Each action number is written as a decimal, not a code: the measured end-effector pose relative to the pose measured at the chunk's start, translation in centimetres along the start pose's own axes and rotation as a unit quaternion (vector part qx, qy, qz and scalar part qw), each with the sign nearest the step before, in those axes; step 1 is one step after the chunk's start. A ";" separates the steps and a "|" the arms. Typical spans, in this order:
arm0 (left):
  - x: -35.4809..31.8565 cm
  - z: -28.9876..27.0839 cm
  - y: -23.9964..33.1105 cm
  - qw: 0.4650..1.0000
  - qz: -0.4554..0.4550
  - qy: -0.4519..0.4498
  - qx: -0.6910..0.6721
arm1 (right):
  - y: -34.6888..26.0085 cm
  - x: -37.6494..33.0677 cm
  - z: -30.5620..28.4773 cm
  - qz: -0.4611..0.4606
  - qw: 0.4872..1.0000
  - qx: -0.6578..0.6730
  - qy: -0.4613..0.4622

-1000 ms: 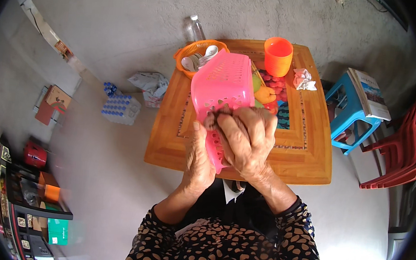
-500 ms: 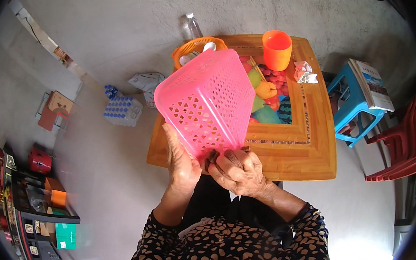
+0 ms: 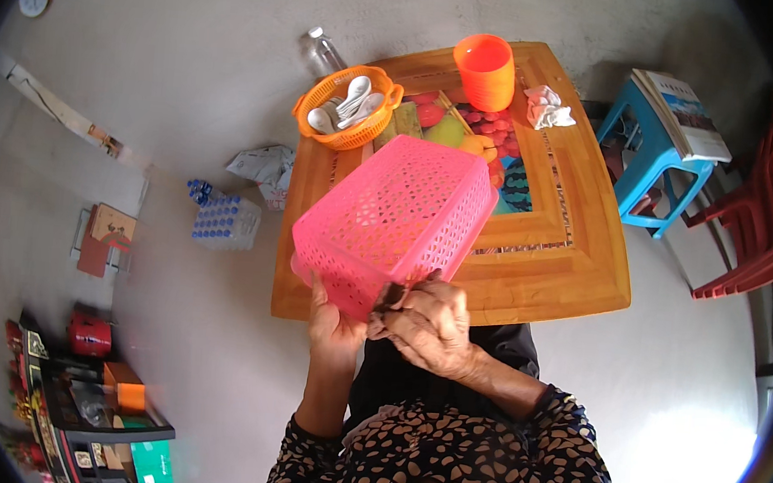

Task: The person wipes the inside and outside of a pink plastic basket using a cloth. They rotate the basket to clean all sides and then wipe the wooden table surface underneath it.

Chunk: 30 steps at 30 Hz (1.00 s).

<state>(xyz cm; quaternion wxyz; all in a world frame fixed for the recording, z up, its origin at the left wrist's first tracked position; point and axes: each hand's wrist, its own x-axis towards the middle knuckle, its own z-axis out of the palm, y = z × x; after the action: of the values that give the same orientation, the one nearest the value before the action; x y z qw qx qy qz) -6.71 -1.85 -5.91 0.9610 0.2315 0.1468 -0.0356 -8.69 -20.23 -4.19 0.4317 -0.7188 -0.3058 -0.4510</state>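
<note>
Over the near side of the table (image 3: 565, 278), the pink basket (image 3: 389, 210) sits just beyond the fingers. Its underside is out of sight, as are most fingers of the left hand (image 3: 336, 327), so their spread cannot be told; the right hand (image 3: 438, 330) clutches a brown cloth (image 3: 385, 307) against the basket's near corner.

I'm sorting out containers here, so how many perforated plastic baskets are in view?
2: the pink basket in the left hand, and the orange basket holding white spoons at the far left corner of the table. Others could be hidden.
</note>
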 end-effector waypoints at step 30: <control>-0.9 -3.5 -2.4 0.999 -0.034 -0.032 0.005 | 4.7 -1.8 -0.2 0.228 0.963 -0.113 -0.090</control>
<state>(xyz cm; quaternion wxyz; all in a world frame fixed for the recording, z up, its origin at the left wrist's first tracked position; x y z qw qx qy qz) -8.84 -2.40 -9.64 0.9623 0.2299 0.1238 -0.0759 -5.58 -22.59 -7.43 0.4092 -0.8515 -0.1186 -0.3058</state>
